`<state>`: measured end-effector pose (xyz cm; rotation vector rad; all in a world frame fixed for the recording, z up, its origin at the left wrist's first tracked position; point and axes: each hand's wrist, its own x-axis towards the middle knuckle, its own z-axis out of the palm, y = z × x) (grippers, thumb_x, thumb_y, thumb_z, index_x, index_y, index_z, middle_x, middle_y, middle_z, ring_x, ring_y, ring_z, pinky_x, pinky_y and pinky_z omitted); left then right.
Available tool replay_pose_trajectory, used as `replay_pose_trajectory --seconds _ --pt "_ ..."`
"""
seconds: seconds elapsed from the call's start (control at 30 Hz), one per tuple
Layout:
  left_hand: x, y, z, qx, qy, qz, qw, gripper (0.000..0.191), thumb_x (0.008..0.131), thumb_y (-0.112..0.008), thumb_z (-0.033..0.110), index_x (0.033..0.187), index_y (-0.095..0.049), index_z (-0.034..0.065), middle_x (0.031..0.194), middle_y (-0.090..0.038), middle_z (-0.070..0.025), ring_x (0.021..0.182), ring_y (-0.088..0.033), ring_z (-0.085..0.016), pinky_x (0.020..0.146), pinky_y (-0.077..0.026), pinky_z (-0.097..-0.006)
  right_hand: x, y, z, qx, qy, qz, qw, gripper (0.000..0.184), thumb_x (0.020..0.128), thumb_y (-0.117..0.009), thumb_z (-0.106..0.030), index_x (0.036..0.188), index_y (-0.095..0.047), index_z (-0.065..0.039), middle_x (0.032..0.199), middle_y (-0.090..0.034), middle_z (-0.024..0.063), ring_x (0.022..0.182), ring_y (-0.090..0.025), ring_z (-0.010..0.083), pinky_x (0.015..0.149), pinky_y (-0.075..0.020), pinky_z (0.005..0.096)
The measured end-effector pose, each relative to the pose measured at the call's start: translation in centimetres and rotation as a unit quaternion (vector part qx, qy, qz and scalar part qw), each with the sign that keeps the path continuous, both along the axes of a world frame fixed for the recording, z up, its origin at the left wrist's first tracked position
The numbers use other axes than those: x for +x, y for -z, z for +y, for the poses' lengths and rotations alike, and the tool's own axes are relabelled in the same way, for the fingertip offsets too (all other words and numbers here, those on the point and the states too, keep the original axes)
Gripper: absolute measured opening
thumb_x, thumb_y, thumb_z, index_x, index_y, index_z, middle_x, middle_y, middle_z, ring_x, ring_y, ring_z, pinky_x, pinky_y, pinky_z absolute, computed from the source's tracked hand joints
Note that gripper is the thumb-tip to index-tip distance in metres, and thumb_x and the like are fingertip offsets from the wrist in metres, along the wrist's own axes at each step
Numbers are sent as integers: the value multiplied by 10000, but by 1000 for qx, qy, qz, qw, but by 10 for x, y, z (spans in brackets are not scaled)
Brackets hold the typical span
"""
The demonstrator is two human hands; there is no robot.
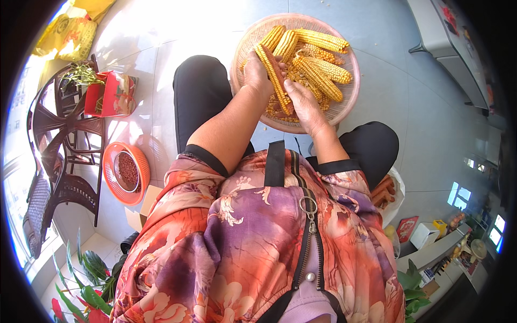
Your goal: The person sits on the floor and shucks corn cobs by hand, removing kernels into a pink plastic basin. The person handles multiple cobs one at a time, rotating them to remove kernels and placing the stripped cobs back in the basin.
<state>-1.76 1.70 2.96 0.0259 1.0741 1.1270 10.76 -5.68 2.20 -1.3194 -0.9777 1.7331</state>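
A partly shelled ear of corn (275, 78) slants between my hands, above a round pinkish woven basket (355, 82). Yellow kernels cover the side facing me, while a reddish bare strip of cob shows along its right. My left hand (257, 72) grips the upper part of the ear. Around the lower end is my right hand (303, 101), its thumb against the ear; some fingers of both hands are hidden. Several more ears of corn (319, 78) lie in the basket, over loose kernels (309, 85).
An orange plastic basket (107, 173) at left holds a bowl of small reddish items (128, 171). Beside it are a dark woven chair (74, 125) and a red box (109, 95). Bare cobs (383, 190) fill a white bag (400, 191) by my right leg.
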Motion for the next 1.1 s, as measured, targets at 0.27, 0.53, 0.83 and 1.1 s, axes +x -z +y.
replay_pose_trajectory --seconds 0.27,0.53,0.83,1.1 --pt "2 9 0 -17 -29 19 999 537 1040 -209 476 1091 -513 36 866 -580 -135 674 -541 -228 582 -503 -382 -9 -12 -11 -9 -2 -118 993 449 1017 -463 -431 1168 -596 -30 647 -563 26 429 -506 111 378 -410 250" --pt "3 7 3 -31 -61 -18 997 500 1039 -220 477 977 -510 73 797 -522 -101 623 -480 -208 557 -462 -357 -9 -13 -1 -112 49 -46 991 452 1019 -443 -441 1061 -612 -25 616 -577 76 362 -462 136 315 -387 296" --pt "0 4 4 9 -78 27 997 405 1021 -271 373 931 -491 44 775 -521 -114 609 -490 -221 542 -474 -363 -3 -14 -12 -74 -11 49 996 453 1030 -418 -428 1130 -564 -12 819 -604 81 513 -558 120 501 -584 319" --pt "2 5 3 -21 -106 34 994 388 1009 -256 330 895 -496 49 749 -516 -117 595 -490 -225 529 -469 -362 -9 -16 -7 -86 39 -22 995 410 1033 -417 -386 1057 -571 -7 680 -554 74 419 -470 114 385 -519 314"
